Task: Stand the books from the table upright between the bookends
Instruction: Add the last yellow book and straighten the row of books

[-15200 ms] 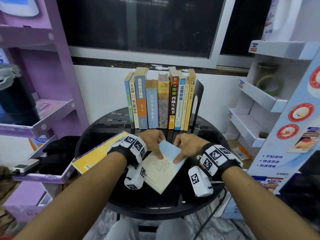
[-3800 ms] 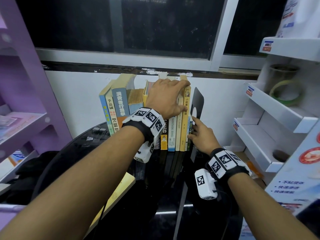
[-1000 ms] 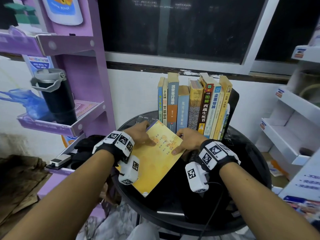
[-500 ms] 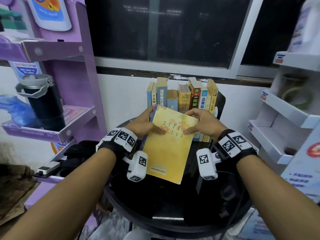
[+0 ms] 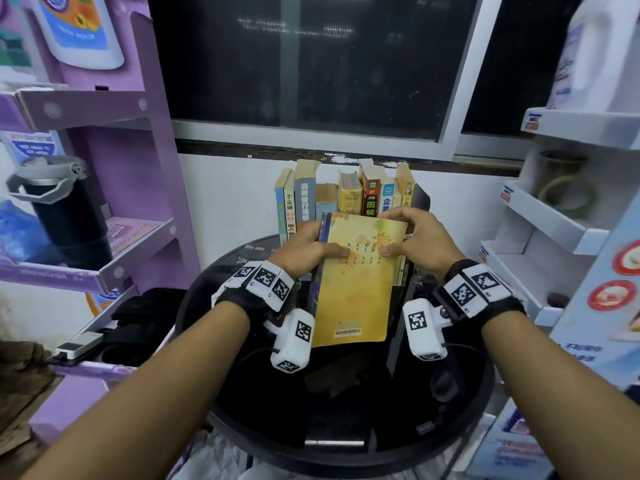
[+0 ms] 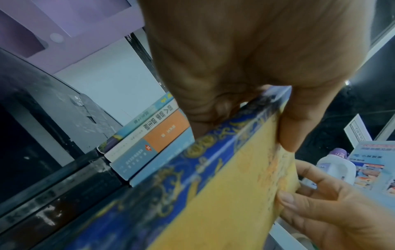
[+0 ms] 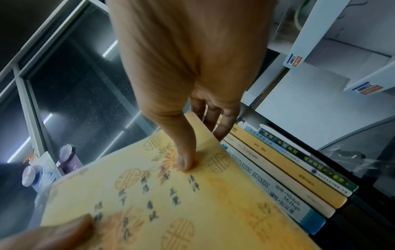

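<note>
Tabletop (image 5: 242,393), round and black, is carrying a row of upright books (image 5: 346,195) at its far edge. Near that row, the yellow book (image 5: 356,292) is hanging above the glass, with the left hand (image 5: 304,252) grasping its blue spine edge and the right hand (image 5: 420,239) grasping its right edge, thumbs pressing the cover.

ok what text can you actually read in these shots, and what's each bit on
"UNDERSTANDING BUSINESS" and "Nickels McHugh": blue-and-white spine in the row.
"李嘉诚": white spine.
"消費者行": grey-blue spine; the rest is hidden.
"02" and "图解": dark red spine.
Too blurred: cover characters and barcode number on the yellow book.
Too small: the shelf tags.
</note>
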A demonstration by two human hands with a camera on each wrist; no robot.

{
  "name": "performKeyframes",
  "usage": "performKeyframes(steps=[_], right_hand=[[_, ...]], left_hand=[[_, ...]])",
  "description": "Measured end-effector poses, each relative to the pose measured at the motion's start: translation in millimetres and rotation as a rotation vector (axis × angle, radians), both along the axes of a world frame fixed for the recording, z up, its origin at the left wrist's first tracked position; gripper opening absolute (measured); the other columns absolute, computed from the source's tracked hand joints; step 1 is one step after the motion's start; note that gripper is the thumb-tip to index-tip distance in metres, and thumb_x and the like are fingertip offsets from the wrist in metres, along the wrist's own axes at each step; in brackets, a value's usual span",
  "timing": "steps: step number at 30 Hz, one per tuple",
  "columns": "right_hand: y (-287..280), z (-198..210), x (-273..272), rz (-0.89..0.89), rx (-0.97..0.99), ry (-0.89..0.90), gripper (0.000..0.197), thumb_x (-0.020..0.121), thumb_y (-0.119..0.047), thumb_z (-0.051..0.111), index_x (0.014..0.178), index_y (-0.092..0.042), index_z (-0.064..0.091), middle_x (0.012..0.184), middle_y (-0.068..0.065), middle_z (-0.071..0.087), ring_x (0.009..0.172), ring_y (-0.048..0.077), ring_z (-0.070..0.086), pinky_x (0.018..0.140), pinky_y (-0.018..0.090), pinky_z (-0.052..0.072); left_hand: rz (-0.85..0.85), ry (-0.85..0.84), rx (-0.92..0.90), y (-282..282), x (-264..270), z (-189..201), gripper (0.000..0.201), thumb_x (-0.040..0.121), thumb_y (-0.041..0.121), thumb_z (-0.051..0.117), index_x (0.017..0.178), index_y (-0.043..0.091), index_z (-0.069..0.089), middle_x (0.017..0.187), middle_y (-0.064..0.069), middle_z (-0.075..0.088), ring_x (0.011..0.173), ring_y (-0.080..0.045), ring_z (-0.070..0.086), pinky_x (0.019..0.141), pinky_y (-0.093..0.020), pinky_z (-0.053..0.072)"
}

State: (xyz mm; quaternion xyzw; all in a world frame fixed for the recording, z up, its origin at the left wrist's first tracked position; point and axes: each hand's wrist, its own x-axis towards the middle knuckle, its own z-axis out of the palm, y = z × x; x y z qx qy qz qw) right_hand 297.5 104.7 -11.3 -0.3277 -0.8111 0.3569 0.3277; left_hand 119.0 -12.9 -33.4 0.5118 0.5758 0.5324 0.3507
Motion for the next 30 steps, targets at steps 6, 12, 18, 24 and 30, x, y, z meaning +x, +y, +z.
performKeyframes(steps=[6, 12, 18, 24, 30], right_hand=[[0, -10, -1, -0.217, 0.170, 0.044, 0.066, 0.070, -0.004, 0.084, 0.126, -0.021, 0.053, 0.124, -0.001, 0.055, 0.103, 0.014, 0.059, 0.079, 0.023, 0.055], [-4, -26, -2, -0.323, 0.204, 0.073, 0.045, 0.076, -0.011, 0.080, 0.115, -0.015, 0.057, 0.120, 0.003, 0.059, 0.092, 0.015, 0.062, 0.085, 0.031, 0.054], [-10, -27, 4, -0.200, 0.157, 0.024, 0.050, 0.083, -0.010, 0.074, 0.130, -0.015, 0.056, 0.129, 0.000, 0.059, 0.099, 0.011, 0.061, 0.087, 0.028, 0.053], [-13, -18, 25, 0.080, -0.071, 0.006, 0.076, 0.077, -0.012, 0.079, 0.143, -0.023, 0.042, 0.143, -0.007, 0.047, 0.125, 0.013, 0.052, 0.102, 0.044, 0.048], [-26, -5, 41, 0.245, -0.127, -0.057, 0.110, 0.055, -0.042, 0.088, 0.149, -0.031, 0.032, 0.149, -0.015, 0.040, 0.132, 0.012, 0.046, 0.105, 0.043, 0.046]], left_hand=[[0.071, -0.041, 0.108, 8, 19, -12, 0.027, 0.085, 0.004, 0.068, 0.101, 0.022, 0.056, 0.101, -0.003, 0.070, 0.086, -0.016, 0.070, 0.077, -0.032, 0.058], [0.088, -0.048, 0.151, 14, 30, -22, 0.034, 0.085, 0.005, 0.070, 0.108, 0.024, 0.053, 0.108, -0.003, 0.068, 0.098, -0.022, 0.067, 0.085, -0.036, 0.056], [-0.054, -0.140, 0.154, 6, 30, -16, 0.053, 0.078, 0.013, 0.070, 0.127, 0.026, 0.055, 0.112, -0.002, 0.068, 0.104, -0.022, 0.066, 0.082, -0.043, 0.058], [-0.209, -0.250, 0.070, 0, 32, -11, 0.059, 0.077, 0.040, 0.063, 0.133, 0.029, 0.053, 0.126, -0.007, 0.062, 0.109, -0.026, 0.061, 0.083, -0.052, 0.056], [-0.269, -0.294, 0.049, 3, 41, -7, 0.046, 0.089, 0.044, 0.049, 0.133, 0.030, 0.055, 0.136, -0.005, 0.054, 0.116, -0.028, 0.059, 0.085, -0.055, 0.055]])
